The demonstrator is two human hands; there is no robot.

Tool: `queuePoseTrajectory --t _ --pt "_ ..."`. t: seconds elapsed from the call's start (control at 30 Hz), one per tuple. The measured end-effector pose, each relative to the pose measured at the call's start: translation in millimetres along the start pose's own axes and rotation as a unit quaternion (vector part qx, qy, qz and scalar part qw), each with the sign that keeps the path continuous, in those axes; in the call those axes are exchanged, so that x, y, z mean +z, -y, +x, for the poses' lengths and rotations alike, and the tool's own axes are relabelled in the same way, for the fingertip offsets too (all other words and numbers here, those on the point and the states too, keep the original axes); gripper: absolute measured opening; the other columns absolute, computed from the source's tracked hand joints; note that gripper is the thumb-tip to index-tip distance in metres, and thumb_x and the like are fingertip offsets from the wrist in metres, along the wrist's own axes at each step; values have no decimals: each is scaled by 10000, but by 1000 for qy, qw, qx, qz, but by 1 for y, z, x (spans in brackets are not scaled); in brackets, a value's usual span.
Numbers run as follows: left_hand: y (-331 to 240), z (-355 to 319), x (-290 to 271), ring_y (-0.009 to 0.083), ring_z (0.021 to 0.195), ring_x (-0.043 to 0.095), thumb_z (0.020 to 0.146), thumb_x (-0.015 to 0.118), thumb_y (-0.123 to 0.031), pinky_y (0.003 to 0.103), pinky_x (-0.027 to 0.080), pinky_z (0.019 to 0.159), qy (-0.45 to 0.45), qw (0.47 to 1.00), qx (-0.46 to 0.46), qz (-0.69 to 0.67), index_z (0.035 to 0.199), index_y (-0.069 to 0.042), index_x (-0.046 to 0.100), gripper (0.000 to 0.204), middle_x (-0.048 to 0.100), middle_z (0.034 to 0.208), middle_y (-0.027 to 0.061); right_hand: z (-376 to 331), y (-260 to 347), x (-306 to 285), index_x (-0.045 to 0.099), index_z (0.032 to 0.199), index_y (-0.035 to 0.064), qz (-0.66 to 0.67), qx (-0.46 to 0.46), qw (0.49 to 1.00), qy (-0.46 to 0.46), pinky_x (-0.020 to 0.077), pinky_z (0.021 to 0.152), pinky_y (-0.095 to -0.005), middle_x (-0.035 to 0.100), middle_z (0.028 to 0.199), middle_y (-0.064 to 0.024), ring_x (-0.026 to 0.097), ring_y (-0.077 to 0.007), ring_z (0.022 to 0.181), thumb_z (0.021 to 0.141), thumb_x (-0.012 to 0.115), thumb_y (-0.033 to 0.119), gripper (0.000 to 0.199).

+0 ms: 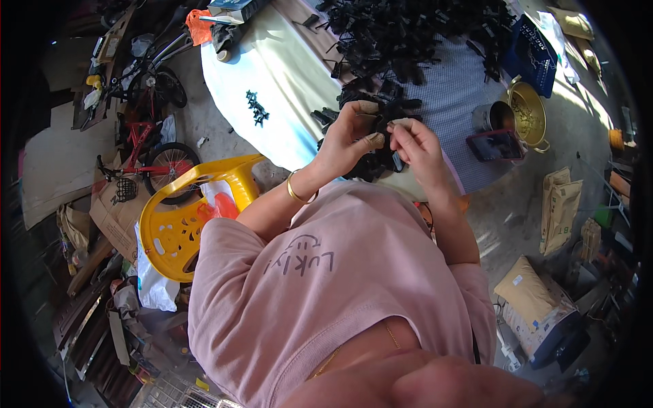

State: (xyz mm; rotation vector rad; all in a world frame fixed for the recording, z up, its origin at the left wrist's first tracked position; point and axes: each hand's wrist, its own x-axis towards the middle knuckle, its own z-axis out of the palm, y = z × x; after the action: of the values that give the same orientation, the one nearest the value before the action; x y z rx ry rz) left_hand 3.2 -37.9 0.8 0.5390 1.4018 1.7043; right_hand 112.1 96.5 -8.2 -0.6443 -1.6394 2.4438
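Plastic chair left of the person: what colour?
Yellow. The plastic chair shows best in the head view.

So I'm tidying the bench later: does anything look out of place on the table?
Yes. A small clump of black parts lies alone on the bare white cloth, apart from the big heap. Both hands, left and right, hold small black pieces over the table edge. Nothing looks spilled or broken.
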Motion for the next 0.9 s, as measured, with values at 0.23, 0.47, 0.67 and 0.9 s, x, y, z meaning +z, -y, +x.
queuePoseTrajectory --t 0.23,0.47,0.67,0.9 --pt "1 -6 4 141 890 577 834 563 -39 263 470 752 -5 990 66 127 1107 42 449 307 594 951 110 -6 12 15 622 845 14 -207 -90 973 -39 287 434 -163 560 606 25 391 5 496 863 544 122 134" --pt "-6 -10 7 143 812 595 795 608 -18 254 475 713 -54 967 116 222 986 34 543 209 610 907 98 -8 18 14 632 836 1 -209 -45 977 -13 363 469 -184 579 588 1 481 -26 523 839 552 103 130" --pt "-10 -9 5 184 810 613 765 614 24 268 485 703 -23 906 252 338 971 27 552 215 610 898 114 -7 5 9 619 868 7 -183 -34 982 21 317 461 -173 531 602 28 418 -15 521 865 543 131 145" --pt "-15 0 -3 249 971 583 934 398 -166 328 485 820 -20 981 -49 -187 1183 -36 412 281 526 1125 152 -17 26 12 609 946 0 -310 -174 933 -46 396 493 -192 564 721 -18 513 -55 604 756 657 36 199"
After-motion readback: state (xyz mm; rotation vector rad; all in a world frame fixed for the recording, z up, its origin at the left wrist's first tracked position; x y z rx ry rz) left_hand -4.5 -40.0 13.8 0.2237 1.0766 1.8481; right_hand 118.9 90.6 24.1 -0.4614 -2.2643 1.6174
